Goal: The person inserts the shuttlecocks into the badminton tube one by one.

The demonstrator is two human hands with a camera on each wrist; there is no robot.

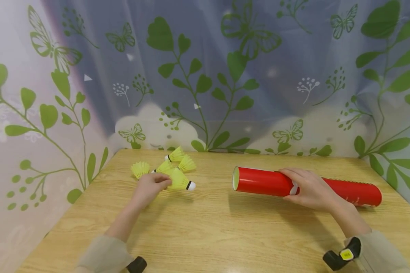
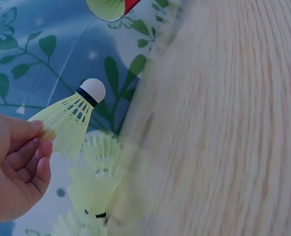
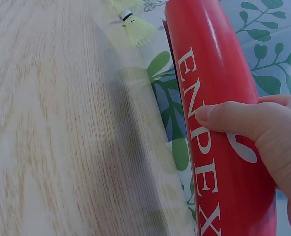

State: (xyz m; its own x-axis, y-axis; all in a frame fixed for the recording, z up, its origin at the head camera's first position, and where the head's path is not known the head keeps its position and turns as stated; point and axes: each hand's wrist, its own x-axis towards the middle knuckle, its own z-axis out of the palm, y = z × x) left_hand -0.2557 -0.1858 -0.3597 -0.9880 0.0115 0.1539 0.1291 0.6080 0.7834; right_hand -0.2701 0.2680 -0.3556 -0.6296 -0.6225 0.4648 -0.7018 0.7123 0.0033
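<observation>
My left hand (image 1: 152, 188) pinches a yellow shuttlecock (image 1: 179, 179) by the rim of its skirt, its white cork pointing right. In the left wrist view, thumb and fingers meet on the skirt of that shuttlecock (image 2: 69, 120). Just behind it, several more yellow shuttlecocks (image 1: 186, 163) lie in a loose group on the table. My right hand (image 1: 309, 188) grips a long red shuttlecock tube (image 1: 259, 181) around its middle. The tube's open end faces left and is tilted slightly up. White lettering runs along the tube (image 3: 211, 123) beside my thumb in the right wrist view.
A wood-grain table (image 1: 208, 235) lies under both hands. Behind it and along the sides hangs a curtain (image 1: 205, 76) printed with green leaves and butterflies. Black straps with small devices (image 1: 343, 254) sit on the wrists.
</observation>
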